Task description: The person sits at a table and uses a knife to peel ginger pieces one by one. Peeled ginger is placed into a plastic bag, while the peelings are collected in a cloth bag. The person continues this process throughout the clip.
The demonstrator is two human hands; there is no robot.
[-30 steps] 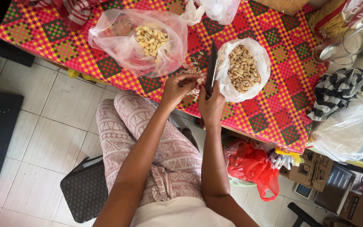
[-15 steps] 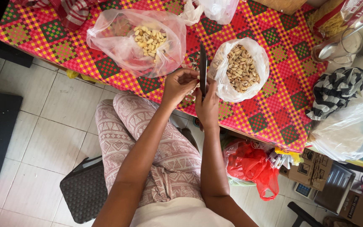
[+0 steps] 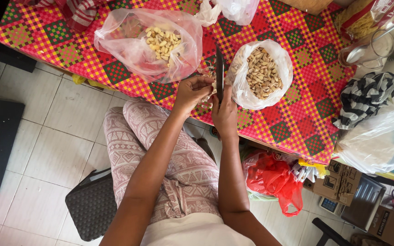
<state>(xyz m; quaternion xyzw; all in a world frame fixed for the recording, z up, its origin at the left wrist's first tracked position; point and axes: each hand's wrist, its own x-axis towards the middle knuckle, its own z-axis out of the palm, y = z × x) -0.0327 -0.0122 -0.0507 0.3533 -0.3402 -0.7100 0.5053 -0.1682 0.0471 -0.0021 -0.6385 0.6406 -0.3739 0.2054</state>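
Observation:
My right hand (image 3: 224, 114) grips a dark knife (image 3: 219, 75) with its blade standing upright at the table's near edge. Beside it, my left hand (image 3: 192, 91) pinches a small pale nut against the blade. Just right of the knife sits an open white plastic bag (image 3: 245, 91) full of brownish unpeeled nuts (image 3: 263, 75). To the left, a clear plastic bag (image 3: 128, 50) holds a smaller heap of pale peeled nuts (image 3: 160, 41). Both bags rest on a table with a red, green and yellow checked cloth (image 3: 297, 114).
A striped black-and-white cloth (image 3: 365, 98), a glass jar with a spoon (image 3: 365, 50) and a large clear bag (image 3: 379, 136) lie at the right. A red plastic bag (image 3: 270, 177) and cardboard boxes (image 3: 343, 182) sit under the table. I sit on a dark stool (image 3: 90, 209) over a tiled floor.
The knife has swung from leaning right to standing upright, and both hands have shifted slightly left along the table edge while working the nut.

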